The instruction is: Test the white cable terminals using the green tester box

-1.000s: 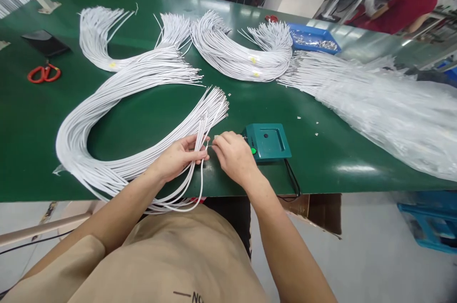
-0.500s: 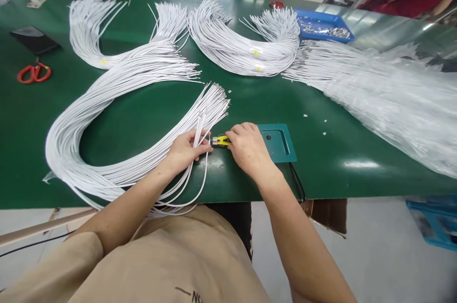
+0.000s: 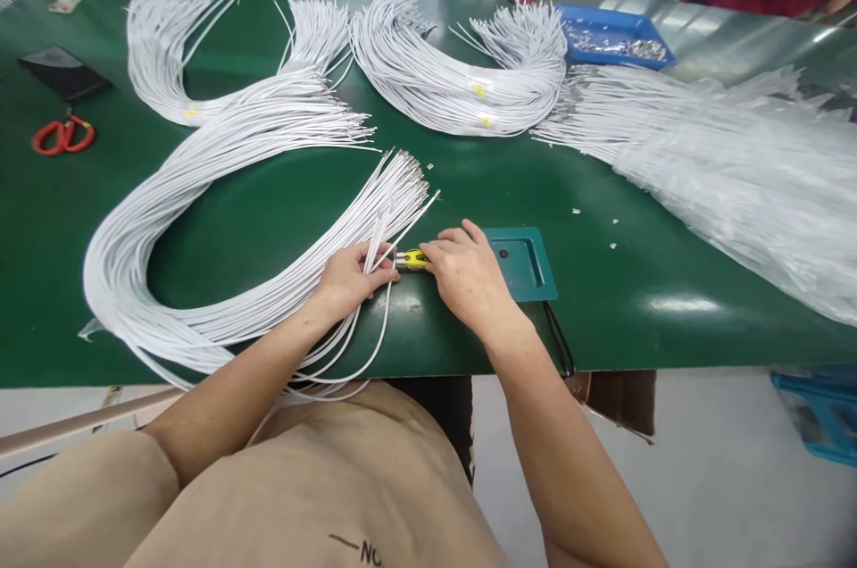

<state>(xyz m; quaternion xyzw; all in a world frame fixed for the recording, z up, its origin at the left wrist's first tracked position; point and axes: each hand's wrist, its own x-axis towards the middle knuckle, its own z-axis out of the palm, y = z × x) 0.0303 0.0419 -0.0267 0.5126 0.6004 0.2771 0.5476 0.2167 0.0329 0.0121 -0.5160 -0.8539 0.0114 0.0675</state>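
Observation:
My left hand (image 3: 352, 279) is closed around a few white wires (image 3: 372, 248), whose tails loop down over the table's front edge. In my right hand (image 3: 465, 273) is a small yellow-and-black hand tool (image 3: 411, 260) with a metal head; its exact kind is hard to make out. The tool's head points left and is at a wire by my left fingertips. Behind and left of my hands, a large curved bundle of white wires (image 3: 127, 238) lies on the table, its ends fanned out.
A teal tray (image 3: 547, 269) lies right of my right hand. Farther back are more wire bundles (image 3: 461, 99), a blue tray of small metal parts (image 3: 619, 14) and plastic-wrapped wires (image 3: 729, 166). Red-handled scissors (image 3: 63, 137) and a black phone (image 3: 63, 72) lie on the left.
My right index finger has lifted and straightened a little while the tool stays by my left fingertips. One wire end now sticks out farther right from the fanned ends. The view has shifted slightly.

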